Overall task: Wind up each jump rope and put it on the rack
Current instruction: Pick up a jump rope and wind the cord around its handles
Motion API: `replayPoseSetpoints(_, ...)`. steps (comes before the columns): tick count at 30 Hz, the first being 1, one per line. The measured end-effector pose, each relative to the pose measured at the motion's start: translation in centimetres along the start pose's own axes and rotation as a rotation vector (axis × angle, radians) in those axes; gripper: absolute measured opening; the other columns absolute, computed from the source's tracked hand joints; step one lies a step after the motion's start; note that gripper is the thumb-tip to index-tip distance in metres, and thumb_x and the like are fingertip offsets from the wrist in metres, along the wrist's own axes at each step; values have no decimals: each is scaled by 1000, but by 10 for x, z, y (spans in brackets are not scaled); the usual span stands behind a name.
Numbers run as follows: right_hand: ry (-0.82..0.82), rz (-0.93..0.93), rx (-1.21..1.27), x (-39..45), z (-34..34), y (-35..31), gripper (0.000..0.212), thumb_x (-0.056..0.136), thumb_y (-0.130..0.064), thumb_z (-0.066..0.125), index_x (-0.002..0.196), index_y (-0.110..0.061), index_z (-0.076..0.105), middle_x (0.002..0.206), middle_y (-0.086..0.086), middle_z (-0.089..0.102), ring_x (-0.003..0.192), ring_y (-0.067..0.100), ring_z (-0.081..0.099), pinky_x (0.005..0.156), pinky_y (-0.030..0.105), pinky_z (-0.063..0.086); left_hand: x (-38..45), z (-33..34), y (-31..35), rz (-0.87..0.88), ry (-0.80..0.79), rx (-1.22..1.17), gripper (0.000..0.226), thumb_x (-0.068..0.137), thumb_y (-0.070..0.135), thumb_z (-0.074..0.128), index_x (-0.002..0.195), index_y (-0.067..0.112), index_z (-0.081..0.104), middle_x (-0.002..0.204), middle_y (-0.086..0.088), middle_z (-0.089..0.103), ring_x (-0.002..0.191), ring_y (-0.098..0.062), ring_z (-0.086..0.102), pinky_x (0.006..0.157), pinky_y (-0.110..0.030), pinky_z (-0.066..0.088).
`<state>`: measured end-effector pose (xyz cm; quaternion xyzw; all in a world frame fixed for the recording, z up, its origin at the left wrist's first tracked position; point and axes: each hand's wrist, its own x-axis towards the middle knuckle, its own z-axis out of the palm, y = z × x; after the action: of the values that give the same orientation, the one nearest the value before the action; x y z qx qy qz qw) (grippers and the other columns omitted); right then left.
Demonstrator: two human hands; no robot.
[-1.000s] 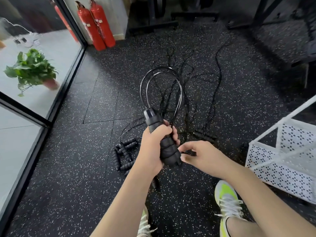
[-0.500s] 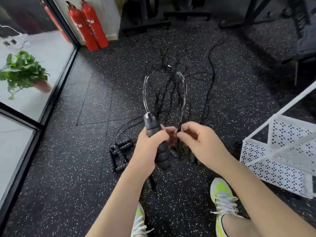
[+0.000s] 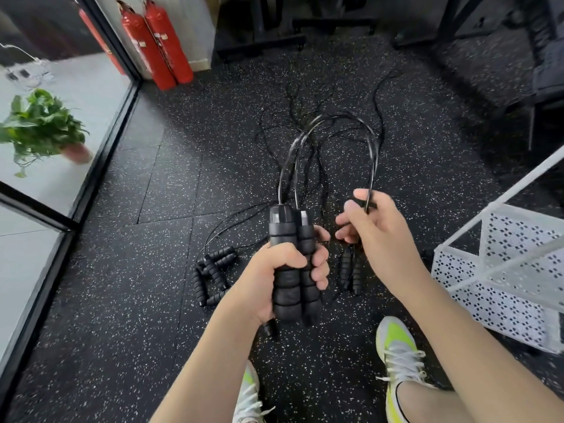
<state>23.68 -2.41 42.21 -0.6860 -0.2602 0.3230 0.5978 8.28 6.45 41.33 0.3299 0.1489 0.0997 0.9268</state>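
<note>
Above speckled black rubber flooring [image 3: 128, 300], left hand [image 3: 274, 279] wrapped tight around two black foam handles [image 3: 294, 270] of one jump rope, held side by side and upright, hard caps at top. From those caps, glossy black cord [image 3: 345, 120] arching up and over to the right, coming down into right hand [image 3: 378, 236]. Right thumb and forefinger pinching the cord near its lower end, other fingers loosely curled beneath.

On floor behind both hands, a tangle of further rope cords [image 3: 293, 123], thin and black, fanned out toward the far wall. To the left of the gripped handles, a cluster of loose ribbed handles [image 3: 212, 273] lying crosswise on one another. Between the two hands and lower down, another pair of handles [image 3: 351, 270] lying side by side on the floor, partly hidden by the right wrist.

At right edge, white perforated metal rack [image 3: 500, 270] with slanted bars, standing just beside the right forearm. No rope visible on the part of it in view.

Near bottom, two white and neon-yellow sneakers [image 3: 396, 346] planted on the flooring. At upper left, red fire extinguishers [image 3: 158, 44] against the wall, next to a glass partition with a potted green plant [image 3: 39, 129] behind it. Dark equipment frames along the top edge.
</note>
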Motion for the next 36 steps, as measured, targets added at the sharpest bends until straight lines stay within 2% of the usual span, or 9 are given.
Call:
replayPoseSetpoints(7,126,-90,17,5,-14,-11,43,90,-56,60,123,-29,58,108,-1,71,98,14,70,97,53,52,-3,-3,-4,-14,22,148,69,68,4,59,136,-6,52,96,-17,55,82,-27,54,80,-41,50)
replayPoseSetpoints(14,-39,-117,-111,-3,-18,-19,34,102,-51,49,100,-26,73,79,1,73,66,12,66,66,32,55,-3,-5,-7,-62,176,381,77,62,11,65,138,6,56,84,-13,56,70,-24,52,71,-39,48)
replayPoseSetpoints(19,-158,-160,-326,-7,-5,-13,10,95,-40,66,94,-33,72,86,-20,72,81,-1,65,74,16,47,-1,-4,-7,-107,242,483,46,60,13,67,102,0,54,77,-16,53,61,-24,48,60,-32,43)
replayPoseSetpoints(21,-113,-168,-316,-7,-3,-13,6,95,-33,67,92,-32,72,85,-18,73,80,1,66,73,15,48,0,-4,-7,-92,238,508,48,62,15,67,106,-1,57,75,-14,56,61,-25,48,62,-32,42)
replayPoseSetpoints(23,-81,-173,-295,-6,-2,-14,7,95,-30,67,91,-31,72,85,-17,73,78,2,66,70,14,47,1,-5,-9,-65,244,513,54,66,13,64,119,2,60,76,-13,57,62,-25,48,66,-37,39)
replayPoseSetpoints(26,-29,-148,-299,-5,-2,-11,32,99,-44,58,82,-20,69,68,-14,65,62,2,56,65,26,44,3,-3,-12,-5,298,530,32,67,9,61,98,2,64,75,-16,55,65,-27,47,69,-42,37)
replayPoseSetpoints(31,-209,38,-85,-11,4,-17,57,103,-51,49,70,-5,57,50,-4,39,45,11,31,49,27,29,6,-11,-5,197,358,239,26,78,14,77,101,16,67,80,-9,58,75,-23,41,73,-38,36)
replayPoseSetpoints(34,-292,-63,-233,-25,19,-14,54,103,-52,46,67,-12,56,50,-9,38,47,11,32,50,29,28,5,-13,6,245,313,-4,50,78,36,85,115,13,59,102,-13,59,90,-30,54,89,-49,49)
replayPoseSetpoints(36,-284,-153,-361,-32,27,-12,51,103,-52,46,64,-20,55,48,-10,41,47,8,35,52,28,30,2,-7,12,295,299,-105,44,82,40,75,115,15,60,106,-11,62,90,-30,59,84,-46,54)
